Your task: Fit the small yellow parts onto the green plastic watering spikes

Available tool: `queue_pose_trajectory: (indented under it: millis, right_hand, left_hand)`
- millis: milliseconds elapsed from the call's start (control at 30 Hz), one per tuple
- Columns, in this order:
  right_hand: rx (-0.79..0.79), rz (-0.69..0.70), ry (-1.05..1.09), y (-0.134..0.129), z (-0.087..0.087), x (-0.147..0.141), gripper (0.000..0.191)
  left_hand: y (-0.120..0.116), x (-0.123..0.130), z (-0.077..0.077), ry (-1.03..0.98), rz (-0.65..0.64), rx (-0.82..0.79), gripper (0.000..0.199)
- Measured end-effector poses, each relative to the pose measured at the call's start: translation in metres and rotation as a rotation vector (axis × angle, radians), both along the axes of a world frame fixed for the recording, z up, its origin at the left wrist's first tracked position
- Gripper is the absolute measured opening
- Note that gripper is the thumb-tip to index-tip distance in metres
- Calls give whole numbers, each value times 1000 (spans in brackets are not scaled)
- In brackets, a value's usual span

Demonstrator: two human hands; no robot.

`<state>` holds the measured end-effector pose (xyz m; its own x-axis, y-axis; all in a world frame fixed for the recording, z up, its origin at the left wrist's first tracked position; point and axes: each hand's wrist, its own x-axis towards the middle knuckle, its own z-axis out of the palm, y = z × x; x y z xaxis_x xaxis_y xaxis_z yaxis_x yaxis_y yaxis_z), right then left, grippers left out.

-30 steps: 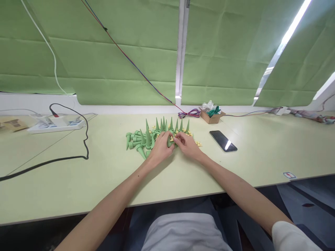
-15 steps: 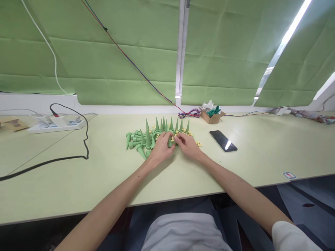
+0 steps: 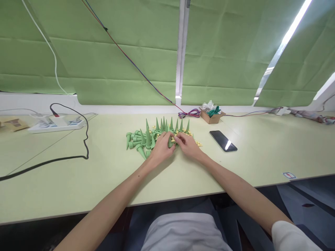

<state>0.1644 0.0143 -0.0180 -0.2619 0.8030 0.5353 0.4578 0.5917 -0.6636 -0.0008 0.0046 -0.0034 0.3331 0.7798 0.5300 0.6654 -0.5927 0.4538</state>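
Observation:
Between the fingers of my left hand [image 3: 163, 145] is a green plastic spike [image 3: 170, 142], mostly hidden by the hand. My right hand [image 3: 186, 143] pinches a small yellow plastic piece [image 3: 173, 139] right against that spike, fingertips nearly meeting the left hand's. Around both hands spreads a pile of green cone-shaped spikes [image 3: 141, 151], several lying on their sides at the left. Behind the hands a row of spikes [image 3: 171, 123] stands points up. Small yellow pieces [image 3: 199, 143] lie scattered among and to the right of them.
A black phone [image 3: 223, 141] lies to the right on the pale table [image 3: 104, 184]. Farther back stands a small cardboard box [image 3: 211, 118] with plastic and green stuff, beside coiled wires [image 3: 192, 113]. At the left are a power strip [image 3: 57, 124] and a black cable [image 3: 86, 139].

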Motion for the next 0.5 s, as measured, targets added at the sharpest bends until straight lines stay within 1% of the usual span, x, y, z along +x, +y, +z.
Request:
queue_pose_trajectory:
  millis: [167,333,433,500]
  right_hand:
    - [25,-42,-33,1,1,-1,42]
    - [-11,-44,-42,1,2,-1,46]
    - [-10,-63,-36,0,2,-1,44]
    - [-11,-50,-17,-1,2,-1,39]
  left_hand:
    - [-2,1,1,14,-21,-6,17]
    - [-3,2,1,19,-32,-11,18]
    - [-1,1,1,8,-16,-2,18]
    - [0,0,1,-3,-2,7,18]
